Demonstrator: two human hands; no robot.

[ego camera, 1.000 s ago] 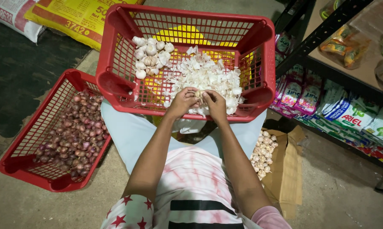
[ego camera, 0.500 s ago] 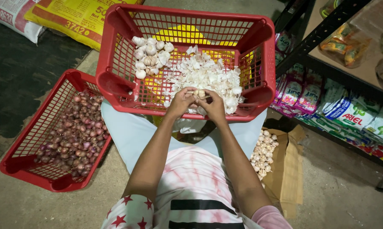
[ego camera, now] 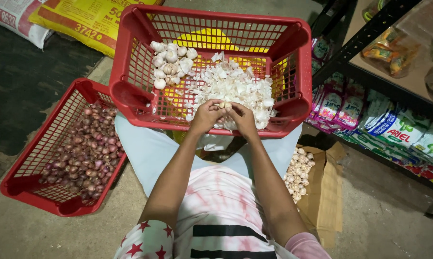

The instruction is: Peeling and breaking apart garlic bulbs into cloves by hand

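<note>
I count two red baskets: one far basket (ego camera: 211, 29) ahead, one left basket (ego camera: 29, 158) of shallots. About twelve whole garlic bulbs (ego camera: 171, 64) lie in the far one (its peel pile (ego camera: 235, 86) is beyond counting). Two hands, left hand (ego camera: 206, 115) and right hand (ego camera: 243, 119), share one garlic piece (ego camera: 224, 105). One cardboard box (ego camera: 322, 192), near right.

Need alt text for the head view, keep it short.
Seen from above, a seated person's left hand and right hand pinch a garlic bulb over the near rim of a red basket holding whole garlic and a pile of white skins. A second red basket of shallots sits to the left; a cardboard box of garlic lies to the right.
</note>
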